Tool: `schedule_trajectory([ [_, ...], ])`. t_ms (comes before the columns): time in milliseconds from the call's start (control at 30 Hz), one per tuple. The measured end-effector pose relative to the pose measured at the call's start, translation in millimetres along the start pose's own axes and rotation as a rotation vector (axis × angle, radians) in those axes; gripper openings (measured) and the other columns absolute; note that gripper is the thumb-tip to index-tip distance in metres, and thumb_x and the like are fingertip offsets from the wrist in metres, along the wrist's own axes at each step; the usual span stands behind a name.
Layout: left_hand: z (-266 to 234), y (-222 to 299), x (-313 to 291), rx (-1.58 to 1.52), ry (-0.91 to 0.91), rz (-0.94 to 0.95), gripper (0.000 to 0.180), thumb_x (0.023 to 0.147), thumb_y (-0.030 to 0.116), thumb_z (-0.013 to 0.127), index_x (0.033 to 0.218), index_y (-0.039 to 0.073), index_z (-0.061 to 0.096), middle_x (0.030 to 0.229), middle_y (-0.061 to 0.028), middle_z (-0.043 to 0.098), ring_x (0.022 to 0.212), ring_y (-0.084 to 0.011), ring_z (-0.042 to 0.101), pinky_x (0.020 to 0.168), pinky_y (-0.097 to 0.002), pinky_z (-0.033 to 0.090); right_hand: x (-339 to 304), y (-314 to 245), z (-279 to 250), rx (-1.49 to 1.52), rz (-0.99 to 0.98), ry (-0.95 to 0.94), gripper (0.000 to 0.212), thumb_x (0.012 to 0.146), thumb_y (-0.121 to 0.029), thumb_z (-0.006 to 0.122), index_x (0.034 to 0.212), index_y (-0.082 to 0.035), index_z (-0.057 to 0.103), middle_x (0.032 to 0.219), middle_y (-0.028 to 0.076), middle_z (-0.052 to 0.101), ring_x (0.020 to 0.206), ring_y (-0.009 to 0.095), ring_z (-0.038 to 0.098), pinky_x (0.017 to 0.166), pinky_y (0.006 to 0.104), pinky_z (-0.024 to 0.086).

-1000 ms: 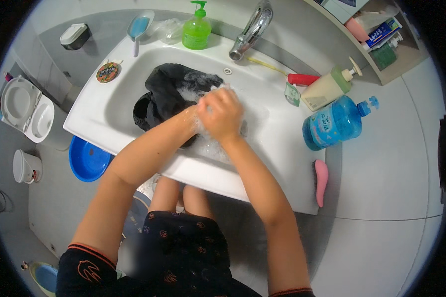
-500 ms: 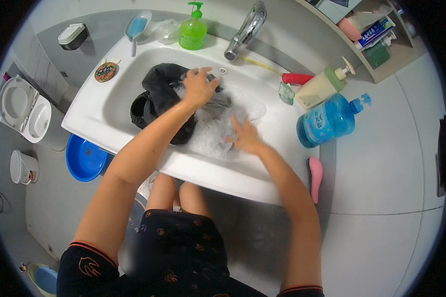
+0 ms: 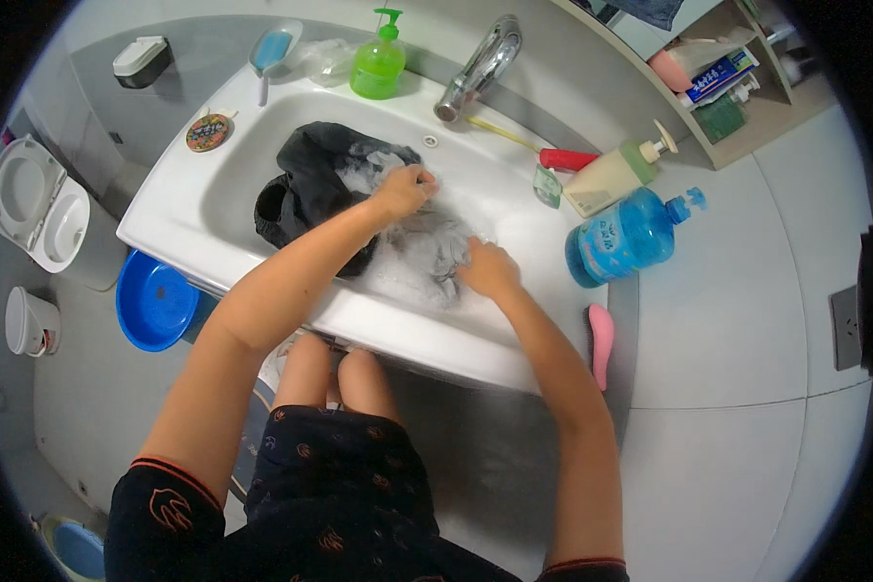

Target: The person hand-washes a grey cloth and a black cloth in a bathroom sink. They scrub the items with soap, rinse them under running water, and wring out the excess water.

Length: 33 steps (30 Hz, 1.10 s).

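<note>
Left hand: fingers bent over the foamy cloth, fingertips turned away — whether they pinch anything I cannot tell.
Right hand: fingers curled in and closed on the near edge of the grey cloth; the fingertips are buried in its folds.
Dark garment: bunched in the sink, left of both hands; the left forearm crosses over it and hides part of its near side.
Grey cloth: between the hands, wet and creased (one piece with the dark garment or a separate one, I cannot tell).
Suds: white foam between and below the hands, veiling the cloth's outline and the basin floor.
Beyond the hands: the tap leans over the back rim, with a green pump bottle to its left.
Right of the right hand: a blue bottle, a cream pump bottle partly behind it, a red handle, a small packet and a pink brush.
Far left of the hands: a round tin on the rim; a blue basin on the floor, partly covered by the sink edge.
Upper right, well apart: a shelf — its crowded contents overlap, hard to sort.
</note>
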<state>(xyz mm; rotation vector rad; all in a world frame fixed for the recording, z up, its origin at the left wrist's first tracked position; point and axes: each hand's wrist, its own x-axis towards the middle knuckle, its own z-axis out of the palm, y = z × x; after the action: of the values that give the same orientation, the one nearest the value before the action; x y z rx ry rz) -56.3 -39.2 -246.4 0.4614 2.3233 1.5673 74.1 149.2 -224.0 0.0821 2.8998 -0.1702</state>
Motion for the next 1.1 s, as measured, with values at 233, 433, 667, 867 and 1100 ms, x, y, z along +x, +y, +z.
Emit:
schedule_trajectory([
  [233, -6.7, 62.8, -35.9, -0.301, -0.264, -0.382, 0.079, 0.081, 0.066, 0.053, 0.142, 0.019, 0.037, 0.145, -0.0158, 0.033, 0.133, -0.0316, 0.031, 0.099, -0.0498, 0.034, -3.1, 5.4, -116.0, 0.832, -0.136, 0.488, 0.033, 0.069, -0.014, 0.065, 0.098, 0.001, 0.063, 0.085, 0.012, 0.066, 0.073, 0.019, 0.062, 0.069, 0.0303, 0.048],
  [433, -18.3, 91.2, -59.5, -0.604, -0.449, -0.445, 0.106, 0.076, 0.081, 0.042, 0.15, 0.014, 0.005, 0.154, -0.0172, -0.003, 0.142, -0.0324, -0.005, 0.108, -0.062, 0.01, -40.7, -45.4, -208.6, 1.268, -0.238, 0.695, 0.03, 0.07, -0.004, 0.067, 0.097, 0.005, 0.057, 0.088, 0.009, 0.064, 0.076, 0.012, 0.059, 0.069, 0.0247, 0.046],
  [667, -13.3, 86.8, -56.4, -1.37, -0.763, -0.276, 0.08, 0.085, 0.071, 0.039, 0.138, 0.012, 0.038, 0.134, -0.0118, 0.048, 0.12, -0.03, 0.048, 0.097, -0.0567, 0.04, -53.1, -75.3, -167.3, 1.224, -0.171, 0.553, 0.046, 0.07, -0.005, 0.072, 0.111, 0.007, 0.053, 0.093, 0.01, 0.064, 0.081, 0.013, 0.059, 0.075, 0.0262, 0.047],
  [867, -13.3, 78.2, -53.0, -1.581, -0.622, -0.204, 0.05, 0.092, 0.041, 0.044, 0.125, 0.005, 0.051, 0.124, -0.0127, 0.056, 0.111, -0.028, 0.056, 0.095, -0.0434, 0.046, -58.5, -89.1, -138.6, 1.64, -0.123, 0.305, 0.033, 0.073, -0.015, 0.071, 0.102, -0.003, 0.059, 0.098, 0.005, 0.061, 0.086, 0.016, 0.058, 0.073, 0.0292, 0.046],
  [1100, 1.2, 72.8, -49.1, -1.735, -0.7, -0.037, 0.039, 0.094, 0.025, 0.041, 0.12, -0.002, 0.052, 0.121, -0.0176, 0.057, 0.11, -0.0322, 0.057, 0.099, -0.044, 0.044, 14.9, -20.7, -55.6, 1.99, 0.301, 0.05, 0.052, 0.091, -0.047, 0.049, 0.129, -0.011, 0.049, 0.128, 0.006, 0.054, 0.12, 0.023, 0.05, 0.104, 0.042, 0.038],
])
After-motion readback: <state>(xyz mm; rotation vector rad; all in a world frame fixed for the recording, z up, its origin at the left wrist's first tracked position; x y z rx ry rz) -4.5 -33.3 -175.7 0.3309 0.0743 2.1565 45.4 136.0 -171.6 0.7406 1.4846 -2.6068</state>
